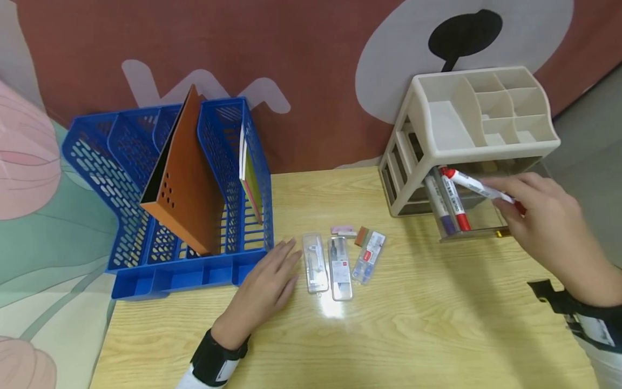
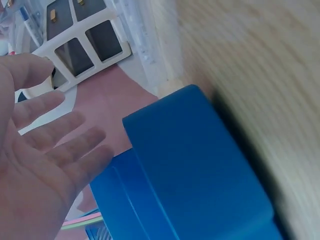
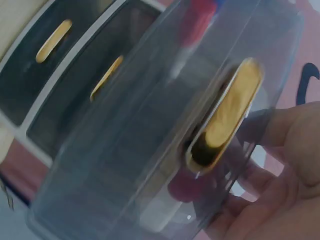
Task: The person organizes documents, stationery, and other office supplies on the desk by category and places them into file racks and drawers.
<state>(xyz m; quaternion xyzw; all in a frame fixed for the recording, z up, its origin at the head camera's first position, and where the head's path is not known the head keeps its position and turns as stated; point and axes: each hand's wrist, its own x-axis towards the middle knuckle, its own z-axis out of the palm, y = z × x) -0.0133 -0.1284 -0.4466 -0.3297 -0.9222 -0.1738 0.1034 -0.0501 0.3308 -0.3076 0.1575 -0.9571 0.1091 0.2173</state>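
Observation:
My right hand (image 1: 559, 229) pinches a white marker with red ends (image 1: 478, 185) over the pulled-out clear drawer (image 1: 486, 219) of a cream desktop organizer (image 1: 452, 129). Inside that drawer lie a red-capped marker (image 1: 454, 200) and a purple-capped marker (image 1: 439, 208). The right wrist view looks at the drawer's front with its gold handle (image 3: 227, 115), and the fingers are partly behind it. My left hand (image 1: 262, 281) rests by the front right corner of a blue file rack (image 1: 194, 278), holding nothing. Its fingers look relaxed in the left wrist view, near the rack's blue edge (image 2: 195, 165).
Three small clear cases, a left one (image 1: 316, 263), a middle one (image 1: 340, 270) and a right one (image 1: 369, 256), lie mid-table beside a pink eraser (image 1: 342, 229). An orange folder (image 1: 187, 189) and a thin booklet (image 1: 250, 181) stand in the rack. A patterned cloth (image 1: 291, 48) hangs behind.

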